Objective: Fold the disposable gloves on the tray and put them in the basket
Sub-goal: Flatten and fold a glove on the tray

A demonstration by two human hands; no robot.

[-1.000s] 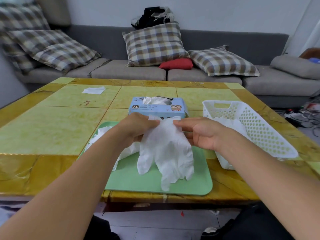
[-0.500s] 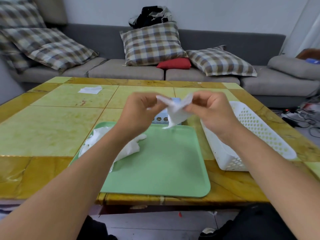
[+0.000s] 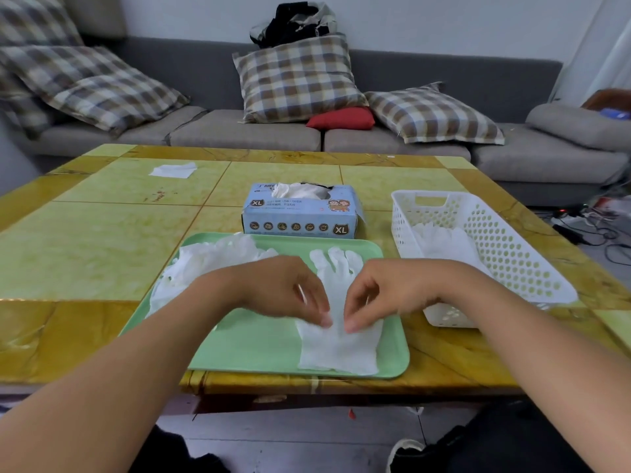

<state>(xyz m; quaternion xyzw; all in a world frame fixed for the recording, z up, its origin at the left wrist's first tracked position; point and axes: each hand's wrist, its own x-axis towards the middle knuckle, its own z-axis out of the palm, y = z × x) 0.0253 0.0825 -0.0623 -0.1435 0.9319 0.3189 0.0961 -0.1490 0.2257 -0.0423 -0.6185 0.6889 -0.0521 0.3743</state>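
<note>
A white disposable glove [image 3: 338,322] lies flat on the right half of the green tray [image 3: 259,349], its fingers pointing away toward the glove box [image 3: 300,213] and its cuff near the tray's front edge. Both hands hover over the middle of the glove, close together with their fingertips pointing down. The left hand [image 3: 286,288] has its fingers curled and its fingertips touching the glove's left side about halfway along; the right hand [image 3: 382,291] mirrors it, fingertips touching the glove's right side. The fingers are blurred, so whether each hand actually pinches the material or only presses on it cannot be told for sure, though both look to be nipping the sheet between thumb and forefinger. A loose heap of more gloves [image 3: 208,264] sits on the back left part of the tray, partly behind the left forearm. The tray rests at the front edge of a yellow-green table [image 3: 85,254]. Just right of the tray stands a white perforated basket [image 3: 505,254], and at least one pale glove [image 3: 440,240] already lies inside it. The blue box marked XL stands just behind the tray with white material poking from its top opening. A small white sheet [image 3: 172,170] lies far back on the left of the table, and a grey sofa [image 3: 375,145] with checked cushions runs behind.
</note>
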